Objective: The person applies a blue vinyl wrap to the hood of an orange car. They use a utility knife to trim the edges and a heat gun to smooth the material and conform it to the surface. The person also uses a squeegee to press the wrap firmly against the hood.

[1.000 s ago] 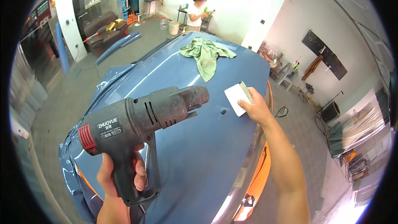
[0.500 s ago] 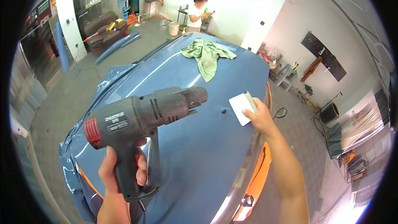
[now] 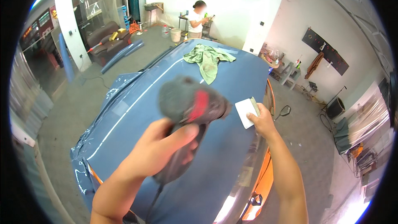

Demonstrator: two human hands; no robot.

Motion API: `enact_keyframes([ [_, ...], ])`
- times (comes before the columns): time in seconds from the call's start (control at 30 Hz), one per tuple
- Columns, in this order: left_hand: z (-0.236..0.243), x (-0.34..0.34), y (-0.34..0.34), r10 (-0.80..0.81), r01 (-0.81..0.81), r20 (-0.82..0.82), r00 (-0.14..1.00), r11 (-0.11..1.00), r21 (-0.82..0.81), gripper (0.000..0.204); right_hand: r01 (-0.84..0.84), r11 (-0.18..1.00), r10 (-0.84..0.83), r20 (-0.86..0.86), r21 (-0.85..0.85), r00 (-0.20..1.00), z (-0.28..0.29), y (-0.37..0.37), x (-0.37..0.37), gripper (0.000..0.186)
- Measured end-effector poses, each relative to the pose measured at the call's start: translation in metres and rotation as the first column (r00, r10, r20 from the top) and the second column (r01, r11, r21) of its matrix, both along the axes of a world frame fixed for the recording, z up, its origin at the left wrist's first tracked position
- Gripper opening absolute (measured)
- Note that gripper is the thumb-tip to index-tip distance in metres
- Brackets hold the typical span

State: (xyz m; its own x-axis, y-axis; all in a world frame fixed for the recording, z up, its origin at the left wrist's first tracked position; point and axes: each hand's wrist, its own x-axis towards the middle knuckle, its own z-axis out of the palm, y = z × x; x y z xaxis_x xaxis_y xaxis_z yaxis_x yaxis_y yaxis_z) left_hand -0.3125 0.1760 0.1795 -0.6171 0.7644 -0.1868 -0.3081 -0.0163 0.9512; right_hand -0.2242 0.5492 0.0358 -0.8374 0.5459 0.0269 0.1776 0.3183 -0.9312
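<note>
Heat gun [image 3: 188, 99], blurred, hangs above the blue film [image 3: 143, 120] covering the car's broad panel, its handle gripped by the left hand [image 3: 159, 143] and its nozzle aimed toward the right. There the right hand [image 3: 262, 120] pinches a white squeegee card [image 3: 243, 113], thumb on its face; whether the card touches the film cannot be told. The likeliest trouble is heat: the nozzle lies near the card and the fingers behind it, so if the gun is running, which does not show, it could scorch skin or warp the card. Lingering over one patch might also overheat the film, and a hard card edge could crease it. The power cord [image 3: 156, 202] hangs down in front of the panel and might drag across it or snag. Farther along the panel, a crumpled green cloth [image 3: 206, 62] lies in the way of any long stroke. Loose, wrinkled film [image 3: 81, 176] droops along the left side and could catch a sleeve or leg; a side mirror [image 3: 285, 110] juts out just beyond the right hand. A co-worker [image 3: 195, 20] stands well apart, past the far end.
</note>
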Motion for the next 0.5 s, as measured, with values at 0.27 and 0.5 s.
enact_keyframes([
  [0.27, 0.010, 0.001, 0.012, -0.040, 0.038, -0.039, 0.998, 0.999, -0.038, 0.031, -0.004, 0.997, 0.002, 0.019, 0.084, 1.000, -0.005, 0.000, -0.023, 0.040],
  [0.5, -0.020, 0.050, -0.085, 0.183, -0.185, 0.074, 0.980, 0.983, 0.015, 0.050, -0.009, 0.995, 0.006, 0.032, 0.098, 0.999, -0.004, -0.007, -0.003, 0.039],
])
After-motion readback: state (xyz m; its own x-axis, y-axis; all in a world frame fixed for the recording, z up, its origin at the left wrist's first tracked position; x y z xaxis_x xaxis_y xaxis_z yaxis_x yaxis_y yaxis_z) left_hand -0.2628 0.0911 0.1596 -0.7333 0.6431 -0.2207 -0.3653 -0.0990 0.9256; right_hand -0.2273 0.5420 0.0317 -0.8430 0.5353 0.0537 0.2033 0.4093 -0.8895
